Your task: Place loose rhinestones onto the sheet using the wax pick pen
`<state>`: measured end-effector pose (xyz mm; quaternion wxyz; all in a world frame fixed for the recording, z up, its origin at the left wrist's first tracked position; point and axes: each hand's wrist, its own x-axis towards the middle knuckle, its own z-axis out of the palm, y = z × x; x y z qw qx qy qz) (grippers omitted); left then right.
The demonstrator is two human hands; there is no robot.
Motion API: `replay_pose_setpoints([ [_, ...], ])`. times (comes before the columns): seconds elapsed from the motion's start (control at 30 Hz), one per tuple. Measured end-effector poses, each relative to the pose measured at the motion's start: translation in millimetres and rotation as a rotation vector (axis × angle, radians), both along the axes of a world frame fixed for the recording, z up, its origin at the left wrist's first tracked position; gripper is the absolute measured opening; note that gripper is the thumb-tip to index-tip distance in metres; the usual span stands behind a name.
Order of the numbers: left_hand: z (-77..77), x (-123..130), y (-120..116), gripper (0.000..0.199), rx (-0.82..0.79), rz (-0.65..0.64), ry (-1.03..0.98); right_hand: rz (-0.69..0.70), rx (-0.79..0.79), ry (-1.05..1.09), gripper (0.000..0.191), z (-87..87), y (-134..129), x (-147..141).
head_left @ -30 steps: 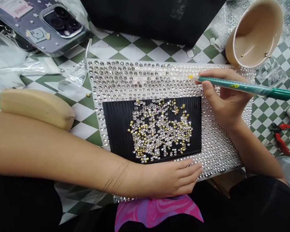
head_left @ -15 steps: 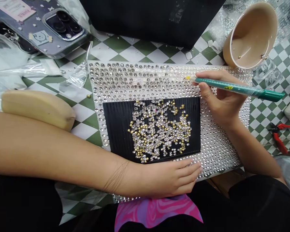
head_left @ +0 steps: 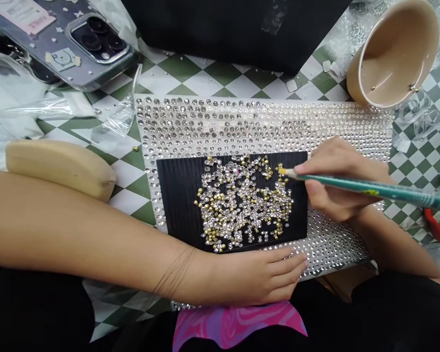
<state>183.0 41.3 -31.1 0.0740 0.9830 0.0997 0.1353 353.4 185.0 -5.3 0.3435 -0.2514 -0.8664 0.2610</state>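
One green-and-white checkered tablecloth (head_left: 220, 73) under everything. On it, one large sheet of clear rhinestones (head_left: 220, 127) in rows, too many to count, and on that sheet one ribbed black card (head_left: 179, 200), heaped with loose rhinestones (head_left: 242, 205): hundreds, some sparkling face up, others gold backs up. Far left, one phone (head_left: 58, 44) in a sticker-covered case; left, one pale banana (head_left: 58, 168); far right, one tan bowl (head_left: 392, 58) tipped on its side, a few stones inside. Two hands: left hand (head_left: 242, 278) flat on the sheet's near part, fingers together, just below the card; right hand (head_left: 337, 181) over the card's right edge — thumb and fingertips (head_left: 311, 188) pinching one green pen (head_left: 374, 188), its yellow tip (head_left: 281, 171) at the pile's far right side.
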Motion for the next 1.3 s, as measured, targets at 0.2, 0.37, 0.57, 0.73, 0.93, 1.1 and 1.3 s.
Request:
replay_pose_setpoints([
  [0.2, -0.3, -1, -1, 0.05, -0.005, 0.02, -0.006, 0.135, 0.086, -0.144, 0.015, 6.2, 0, -5],
  [0.37, -1.3, -1, -3, 0.051, -0.006, 0.013, -0.004, 0.099, 0.074, -0.15, 0.016, 3.3, -1, -6],
  [0.57, -2.2, -1, -3, 0.054, 0.001, 0.019, -0.004, 0.071, 0.017, -0.059, 0.016, 0.1, -2, -5],
  [0.73, 0.7, -2, 1, 0.064, 0.031, 0.002, 0.021, -0.153, 0.105, 0.084, 0.025, -6.7, 8, 1],
  [0.93, 2.7, -2, 2, 0.064, 0.058, -0.029, 0.059, -0.295, 0.224, 0.116, 0.017, -25.3, 26, 1],
  [1.1, 1.6, -2, 1, 0.061, 0.024, 0.009, 0.019, -0.263, 0.091, 0.105, 0.017, -34.4, 33, 2],
  [1.3, 3.3, -3, 3, 0.058, 0.049, 0.007, 0.037, -0.228, 0.094, 0.036, 0.02, -29.3, 32, -1],
])
